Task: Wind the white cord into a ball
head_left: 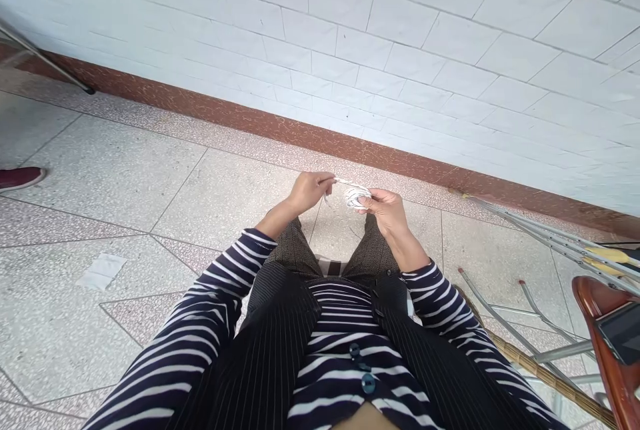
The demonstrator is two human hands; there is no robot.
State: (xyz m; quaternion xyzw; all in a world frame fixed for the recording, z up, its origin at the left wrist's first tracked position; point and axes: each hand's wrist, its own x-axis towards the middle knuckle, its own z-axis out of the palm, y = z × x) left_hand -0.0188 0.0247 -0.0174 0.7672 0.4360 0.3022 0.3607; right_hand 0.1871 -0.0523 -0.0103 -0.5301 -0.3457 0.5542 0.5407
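In front of my knees, my right hand (393, 215) pinches a small round coil (354, 198), white with thin dark lines, between thumb and fingers. A narrow white strip (347, 183) stretches from the coil's top across to my left hand (309, 192), whose fingertips are closed on it. A short loose end of the strip (327, 201) dangles below the left fingers. Whether the strip is cloth or cord I cannot tell. Both hands are raised above the floor, a little apart.
A tiled wall (340, 43) with a brown skirting stands ahead. To the right are metal crutches (545, 227), a brown wooden seat (595, 323) with a phone (623, 331) on it, and metal legs. A paper sheet (102, 271) and another person's shoe (21, 179) are at left.
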